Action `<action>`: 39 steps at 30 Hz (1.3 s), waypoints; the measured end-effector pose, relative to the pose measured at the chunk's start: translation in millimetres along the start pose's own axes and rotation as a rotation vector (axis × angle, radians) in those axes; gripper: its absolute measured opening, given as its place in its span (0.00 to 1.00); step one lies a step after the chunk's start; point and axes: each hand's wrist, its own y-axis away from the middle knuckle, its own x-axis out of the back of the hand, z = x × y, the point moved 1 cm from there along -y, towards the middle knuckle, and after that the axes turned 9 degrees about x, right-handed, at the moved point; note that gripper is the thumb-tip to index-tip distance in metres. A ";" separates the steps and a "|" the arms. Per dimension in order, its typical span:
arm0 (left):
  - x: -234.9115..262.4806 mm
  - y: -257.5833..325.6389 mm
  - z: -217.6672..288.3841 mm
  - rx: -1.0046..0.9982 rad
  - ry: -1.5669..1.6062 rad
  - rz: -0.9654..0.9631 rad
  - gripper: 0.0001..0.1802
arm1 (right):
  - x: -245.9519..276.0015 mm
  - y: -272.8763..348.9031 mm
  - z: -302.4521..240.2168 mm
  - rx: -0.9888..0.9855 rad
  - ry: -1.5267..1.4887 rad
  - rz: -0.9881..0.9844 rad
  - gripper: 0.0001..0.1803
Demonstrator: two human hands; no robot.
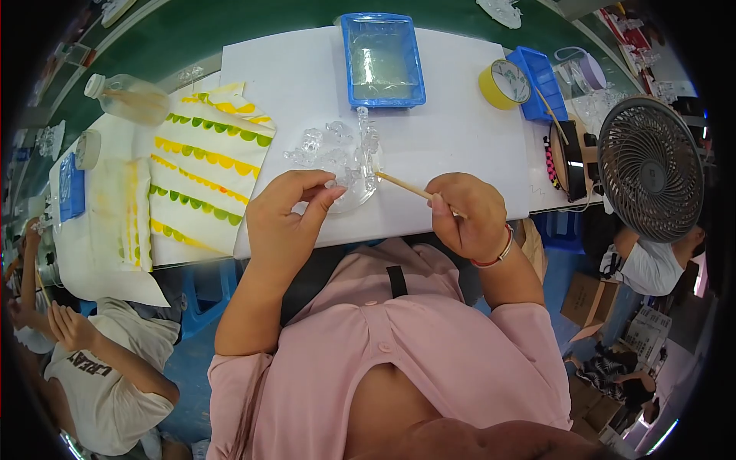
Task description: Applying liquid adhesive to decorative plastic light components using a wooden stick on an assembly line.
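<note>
The left hand (284,218) pinches a small clear plastic piece (331,183) between thumb and forefinger; the right hand (469,216) grips a slender wooden stick (406,185). The stick's long axis runs leftward and slightly away from the right hand, its tip left of those fingers and apart from the pinched piece, nearer the left fingertips. Whether it touches the clear plastic strip (369,146) there, I cannot tell. Beyond lie loose clear parts (310,143), then a blue tray (420,73) of liquid.
</note>
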 end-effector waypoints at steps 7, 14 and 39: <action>-8.9 -3.4 3.1 -0.049 0.005 0.009 0.09 | -0.8 -0.1 12.5 0.016 0.060 0.011 0.07; -8.6 -2.6 6.0 -0.039 -0.034 -0.023 0.08 | -4.2 1.7 2.5 0.007 -0.079 -0.026 0.08; -23.5 -8.2 3.6 -0.259 -0.124 0.060 0.08 | 5.6 9.7 25.5 -0.083 -0.030 0.123 0.03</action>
